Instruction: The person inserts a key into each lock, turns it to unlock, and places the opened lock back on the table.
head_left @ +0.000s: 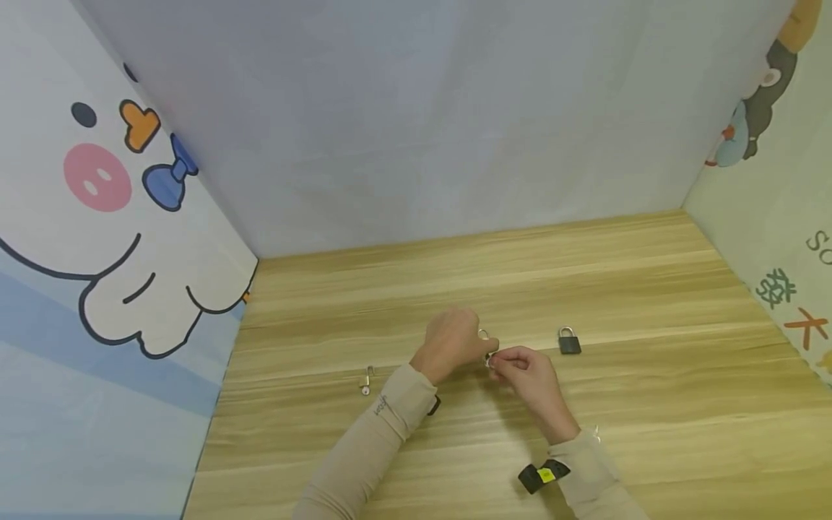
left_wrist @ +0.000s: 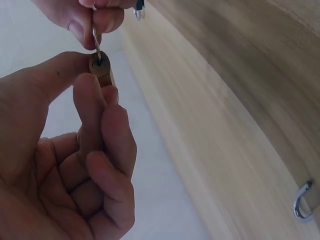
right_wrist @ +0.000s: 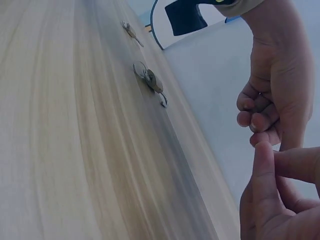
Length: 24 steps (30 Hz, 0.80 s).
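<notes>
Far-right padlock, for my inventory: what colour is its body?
Padlock body: black, clearest in the head view.

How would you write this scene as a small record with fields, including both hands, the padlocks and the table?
Left hand: holds a small padlock, keyhole facing the right hand
Right hand: pinches a key at that keyhole
Key depth: cannot tell
Dark padlock: on the table, right of both hands, shackle looks closed
Other padlocks: two on the table in the right wrist view; nearer padlock has a ring and an open shackle, farther padlock lies beyond it
Table: wood-grain top
</notes>
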Each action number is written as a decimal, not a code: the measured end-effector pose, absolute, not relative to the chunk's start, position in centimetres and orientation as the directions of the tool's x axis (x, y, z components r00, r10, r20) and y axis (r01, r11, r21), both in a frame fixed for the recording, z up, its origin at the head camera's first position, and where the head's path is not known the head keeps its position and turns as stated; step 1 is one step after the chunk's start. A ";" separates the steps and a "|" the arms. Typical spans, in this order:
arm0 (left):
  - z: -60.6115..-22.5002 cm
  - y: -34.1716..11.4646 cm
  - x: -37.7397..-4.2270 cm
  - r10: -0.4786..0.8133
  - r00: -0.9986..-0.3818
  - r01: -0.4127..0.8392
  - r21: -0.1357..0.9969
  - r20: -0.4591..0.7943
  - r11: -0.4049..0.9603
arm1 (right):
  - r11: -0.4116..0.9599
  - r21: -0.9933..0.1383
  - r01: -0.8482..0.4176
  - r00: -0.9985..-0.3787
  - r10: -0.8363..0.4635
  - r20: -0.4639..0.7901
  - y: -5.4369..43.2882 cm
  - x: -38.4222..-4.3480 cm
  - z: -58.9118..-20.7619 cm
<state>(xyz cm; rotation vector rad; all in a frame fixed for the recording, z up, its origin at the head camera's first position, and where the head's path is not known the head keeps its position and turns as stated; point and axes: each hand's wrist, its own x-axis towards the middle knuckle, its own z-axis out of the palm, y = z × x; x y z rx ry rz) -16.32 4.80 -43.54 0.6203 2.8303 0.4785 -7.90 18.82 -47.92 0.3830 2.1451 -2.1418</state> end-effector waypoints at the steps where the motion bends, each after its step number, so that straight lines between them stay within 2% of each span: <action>1: -43.6 4.8 -16.3 0.435 -0.891 0.370 0.354 -0.125 0.859 | -0.027 -0.971 0.237 -0.964 0.119 -0.239 18.7 -7.9 -47.9; 12: -44.0 4.3 -15.9 0.439 -0.892 0.360 0.420 -0.106 0.833 | -0.131 -0.962 0.238 -0.944 0.203 -0.261 17.7 -8.2 -48.5; 18: -44.0 4.1 -16.0 0.444 -0.888 0.353 0.446 -0.116 0.823 | -0.201 -0.942 0.270 -0.934 0.182 -0.307 17.2 -8.3 -48.7; 24: -43.9 3.8 -16.0 0.467 -0.873 0.348 0.491 -0.140 0.799 | -0.397 -0.872 0.286 -0.927 0.114 -0.356 16.9 -8.4 -48.9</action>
